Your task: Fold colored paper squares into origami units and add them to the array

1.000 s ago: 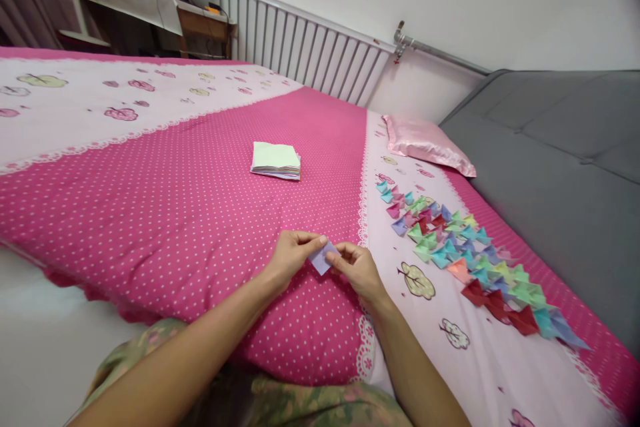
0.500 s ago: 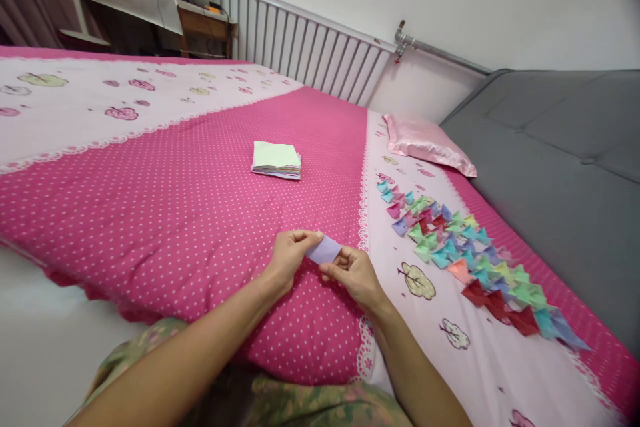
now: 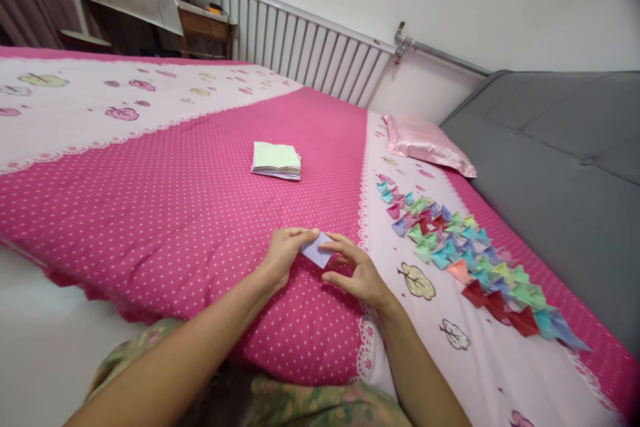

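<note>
Low in the middle of the frame, the left hand (image 3: 283, 255) is pinching a small lilac folded paper (image 3: 317, 250) between thumb and fingers. The right hand (image 3: 357, 270) is touching the paper's right edge with its fingers spread, both hovering just above the pink dotted bedspread (image 3: 175, 213).

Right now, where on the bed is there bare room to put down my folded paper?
The pink dotted bedspread is bare between the stack of pale green square papers and your hands, and all to the left of the stack. It is crowded to the right, where the row of colourful folded paper shapes runs down the pale strip below the pink satin pillow.
</note>
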`<state>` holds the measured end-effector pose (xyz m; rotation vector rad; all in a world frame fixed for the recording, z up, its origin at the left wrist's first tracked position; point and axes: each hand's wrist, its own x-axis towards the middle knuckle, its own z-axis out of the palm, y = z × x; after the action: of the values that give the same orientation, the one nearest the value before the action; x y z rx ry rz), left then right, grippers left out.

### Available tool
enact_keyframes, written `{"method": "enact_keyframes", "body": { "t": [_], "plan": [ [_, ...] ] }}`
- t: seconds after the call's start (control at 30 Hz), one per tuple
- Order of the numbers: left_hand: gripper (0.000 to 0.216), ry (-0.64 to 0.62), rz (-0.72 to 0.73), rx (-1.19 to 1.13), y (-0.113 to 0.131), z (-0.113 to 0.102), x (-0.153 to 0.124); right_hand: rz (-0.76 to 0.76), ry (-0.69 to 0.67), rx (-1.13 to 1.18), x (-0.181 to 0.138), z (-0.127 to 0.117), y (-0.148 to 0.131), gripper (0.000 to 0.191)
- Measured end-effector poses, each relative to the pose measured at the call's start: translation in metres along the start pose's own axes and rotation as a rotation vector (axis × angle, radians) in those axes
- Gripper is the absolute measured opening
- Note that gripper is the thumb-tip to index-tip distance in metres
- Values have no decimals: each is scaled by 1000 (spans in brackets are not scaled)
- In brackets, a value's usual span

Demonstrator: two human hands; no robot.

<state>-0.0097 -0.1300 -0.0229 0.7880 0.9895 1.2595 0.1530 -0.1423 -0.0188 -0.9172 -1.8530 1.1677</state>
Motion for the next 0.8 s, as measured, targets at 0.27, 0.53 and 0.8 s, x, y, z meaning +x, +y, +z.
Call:
{"method": "enact_keyframes", "body": {
  "t": [0.27,0.53,0.8],
  "plan": [
    [15,-5,-23,28,1,1,-3,-43,-2,-88,1,0,4,34],
    [18,-25,-35,50,0,0,-3,-92,70,-151,2,2,7,28],
    [21,-65,-51,47,-1,-1,-3,-163,129,-202,3,2,10,23]
  ]
}}
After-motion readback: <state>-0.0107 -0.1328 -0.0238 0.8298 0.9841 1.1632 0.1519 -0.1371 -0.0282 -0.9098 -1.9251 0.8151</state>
